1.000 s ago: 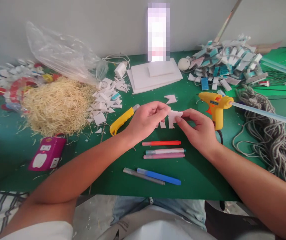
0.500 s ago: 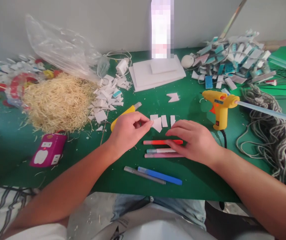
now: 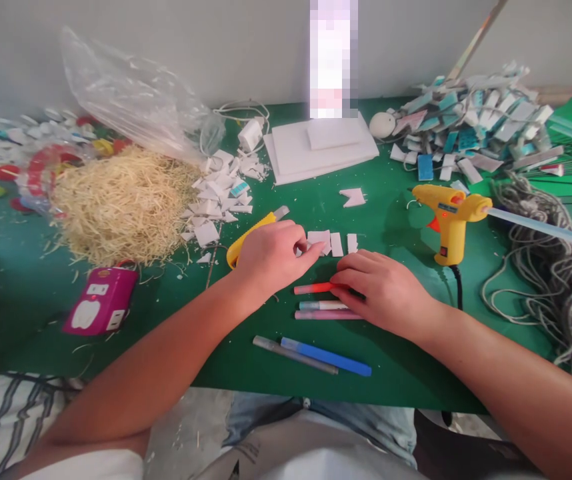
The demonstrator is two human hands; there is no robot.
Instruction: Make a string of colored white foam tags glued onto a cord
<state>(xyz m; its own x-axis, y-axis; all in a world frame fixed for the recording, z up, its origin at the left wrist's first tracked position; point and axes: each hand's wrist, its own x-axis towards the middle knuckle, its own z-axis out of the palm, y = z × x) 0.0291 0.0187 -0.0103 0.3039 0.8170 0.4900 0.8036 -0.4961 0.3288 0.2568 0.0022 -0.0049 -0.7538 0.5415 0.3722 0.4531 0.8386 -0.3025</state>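
My left hand (image 3: 276,257) is over the small white foam pieces (image 3: 319,240), with its fingers curled and its thumb stretched along one piece; the fingertips are partly hidden. Beneath this hand, a yellow utility knife (image 3: 252,239) lies with its blade end pointing away. My right hand (image 3: 383,290) has its thumb and fingers closed on the red marker (image 3: 311,289), covering its right end. Just below lie a white marker (image 3: 321,305) and a pink marker (image 3: 323,315), partly under that hand. Nearer me are a blue marker (image 3: 326,357) and a grey marker (image 3: 293,353).
A yellow glue gun (image 3: 450,220) stands at right beside grey cord (image 3: 536,267). Straw (image 3: 121,200), foam scraps (image 3: 213,200) and a purple power socket (image 3: 100,301) are at left. White foam sheets (image 3: 291,163) and a scrap pile (image 3: 481,127) lie at the back.
My left hand has lowered its white piece onto the others, and its thumb has moved over them. My right fingers have drawn together on the red marker. The view has shifted slightly.
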